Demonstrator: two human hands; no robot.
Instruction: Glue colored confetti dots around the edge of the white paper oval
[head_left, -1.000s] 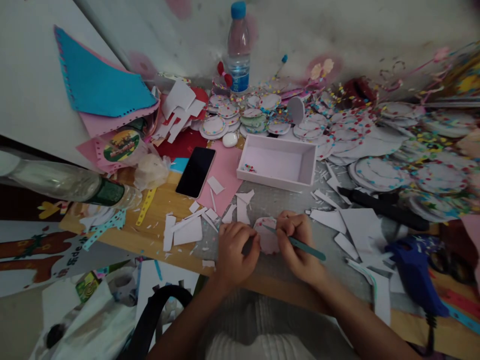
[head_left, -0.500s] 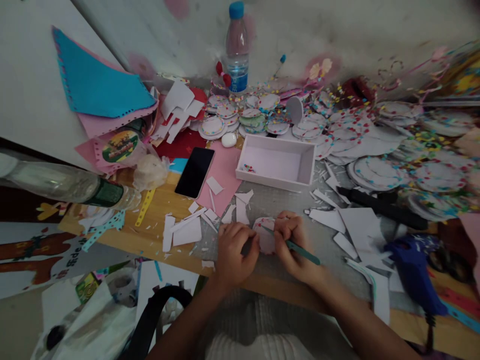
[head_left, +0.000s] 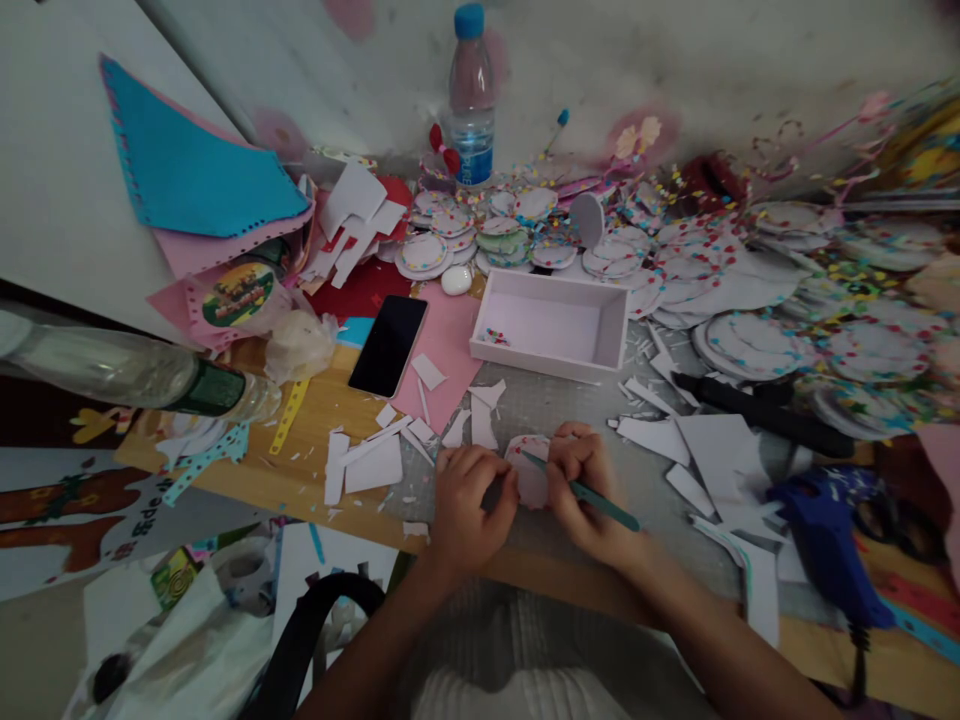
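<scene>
A small round white disc [head_left: 531, 482] with red dots along its upper edge lies on the grey cutting mat [head_left: 555, 405] close to the table's front edge. At its left side my left hand [head_left: 474, 500] is closed, thumb and fingers pinching the rim. My right hand [head_left: 585, 485] grips a slim green pointed tool [head_left: 609, 507] like a pen, its tip over the top of the disc. Whether it is tweezers or a knife I cannot tell. Beyond my hands stands a shallow white box [head_left: 551, 320] with several tiny coloured pieces in its left corner.
White offcuts [head_left: 375, 465] are scattered on both sides. A phone [head_left: 390, 345] lies on pink sheet at left. Decorated round discs [head_left: 757, 345] pile up along the back and right. A blue glue gun [head_left: 829, 540] rests at right. A water bottle [head_left: 472, 110] stands behind.
The camera view has shifted very slightly. Both hands, the disc and the green tool stay in nearly the same place.
</scene>
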